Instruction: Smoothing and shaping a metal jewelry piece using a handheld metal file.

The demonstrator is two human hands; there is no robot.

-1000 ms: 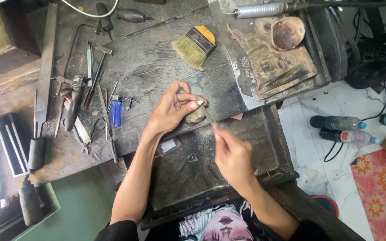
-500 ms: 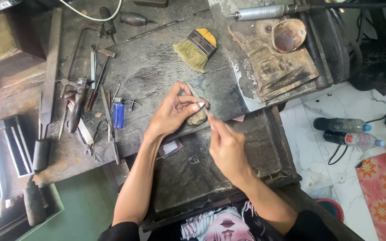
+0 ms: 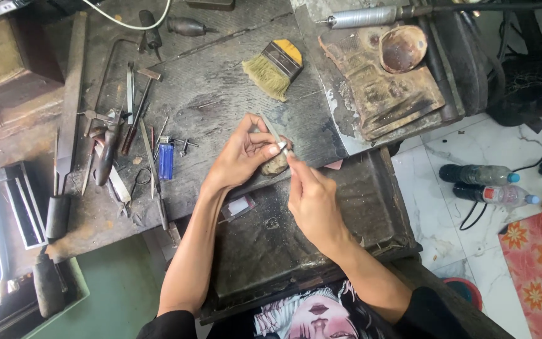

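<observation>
In the head view, the left hand [image 3: 241,154] curls its fingers [image 3: 265,149] narrowly around a small brownish lump [image 3: 276,164], pressing it against the front edge of the dark tabletop [image 3: 221,94]. The right hand [image 3: 312,204] pinches a thin metal file [image 3: 274,133] between thumb and forefinger; the file slants up and away from these fingers, crossing over the left fingertips, and its lower end lies on the lump. The two hands touch at the fingertips.

Beyond the left fingers lies a flat paintbrush [image 3: 275,68] with a yellow-topped handle. Well to the left of them sits a blue lighter [image 3: 166,161] among a scatter of hand tools [image 3: 117,144]. Far beyond the right fingers, a round rusty bowl [image 3: 403,48] rests on a worn block [image 3: 381,88]. Under the right hand a dark pull-out tray [image 3: 352,207] juts from the tabletop.
</observation>
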